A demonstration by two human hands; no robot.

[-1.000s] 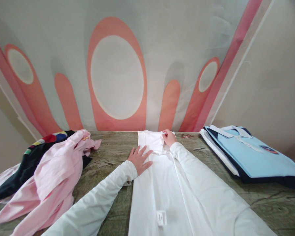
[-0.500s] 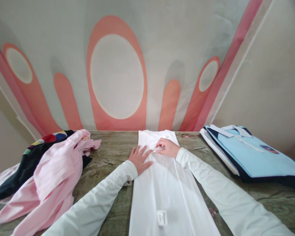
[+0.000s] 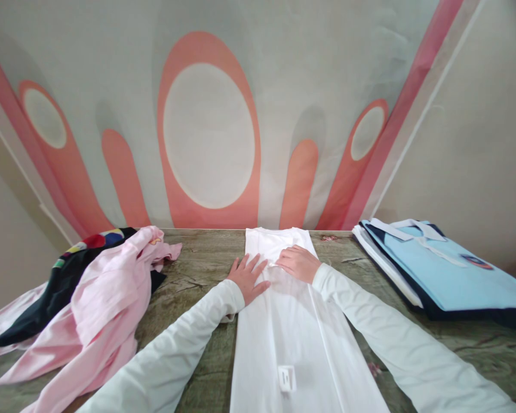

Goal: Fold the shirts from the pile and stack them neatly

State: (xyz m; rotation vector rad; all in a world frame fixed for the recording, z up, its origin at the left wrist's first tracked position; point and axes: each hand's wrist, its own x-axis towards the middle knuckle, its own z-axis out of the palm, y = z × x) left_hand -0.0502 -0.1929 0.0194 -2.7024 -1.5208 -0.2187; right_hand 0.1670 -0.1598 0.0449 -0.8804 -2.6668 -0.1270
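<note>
A white garment (image 3: 284, 332) lies folded into a long strip, running from the table's far edge toward me. On its near part shows a small white label (image 3: 286, 378). My left hand (image 3: 248, 277) rests flat with spread fingers on the left edge of the cloth. Across from it, my right hand (image 3: 299, 263) lies palm down on the upper part, its fingers close together and pointing left. The fingertips touch a small ridge in the fabric; what lies beneath them is hidden.
To the left, a pink garment (image 3: 112, 287) is heaped over a black one (image 3: 43, 301) with coloured patches. A stack of folded clothes with a light blue top (image 3: 451, 269) stands at the right. The wooden table (image 3: 198, 258) meets a patterned wall (image 3: 275, 115) at the back.
My right hand has gone from a pinch at the fabric to lying flatter on it, fingers extended leftward. My left hand stays on the cloth. The whole view has shifted slightly.
</note>
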